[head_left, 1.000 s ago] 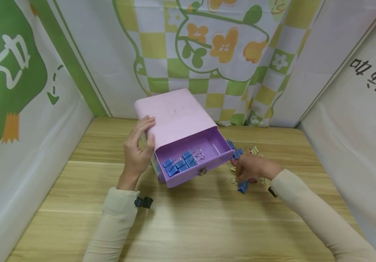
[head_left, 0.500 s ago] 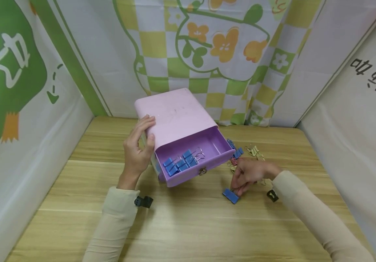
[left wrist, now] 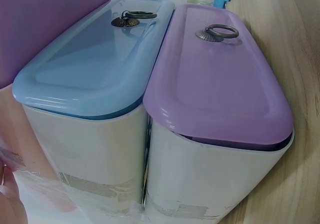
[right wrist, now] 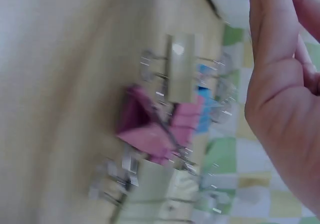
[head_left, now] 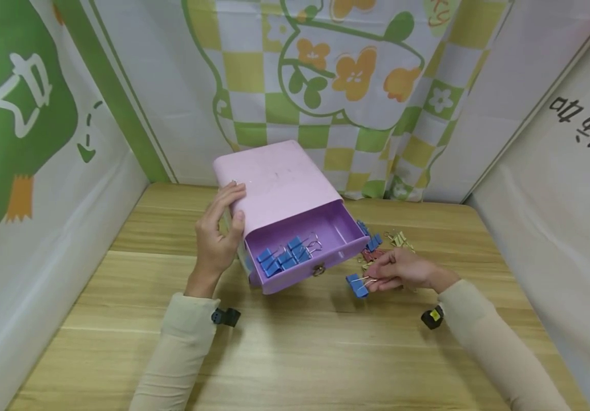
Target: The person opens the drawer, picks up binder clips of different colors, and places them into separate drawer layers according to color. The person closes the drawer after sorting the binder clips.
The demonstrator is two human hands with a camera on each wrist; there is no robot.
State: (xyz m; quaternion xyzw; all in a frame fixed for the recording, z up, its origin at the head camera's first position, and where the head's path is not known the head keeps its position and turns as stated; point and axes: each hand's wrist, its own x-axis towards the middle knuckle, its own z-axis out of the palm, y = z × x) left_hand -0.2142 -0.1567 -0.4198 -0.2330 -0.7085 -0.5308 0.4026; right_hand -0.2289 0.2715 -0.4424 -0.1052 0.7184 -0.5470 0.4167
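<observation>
A pink-topped drawer box [head_left: 274,177] stands on the wooden table with its top purple drawer [head_left: 295,276] pulled out. Several blue binder clips [head_left: 286,260] lie in the drawer's left part. My left hand [head_left: 215,237] rests against the box's left side, fingertips on the top and thumb along the front edge. Thumb and fingers of my right hand [head_left: 403,268] pinch another blue binder clip [head_left: 357,285] by its wire handles, in front of the drawer's right corner. In the right wrist view the hand [right wrist: 285,83] shows at the right edge, and the held clip is out of sight.
Beside the drawer lie loose binder clips: yellow [head_left: 399,238], blue [head_left: 374,242] and pink [right wrist: 145,134]. A light blue drawer [left wrist: 95,58] and a lower purple drawer [left wrist: 215,78] sit pushed in. A checkered curtain [head_left: 295,108] hangs behind the table [head_left: 295,354].
My right hand has drawn a blue binder clip out of the pile, turned it, and brought it left toward the drawer. The left hand and the box stay in place.
</observation>
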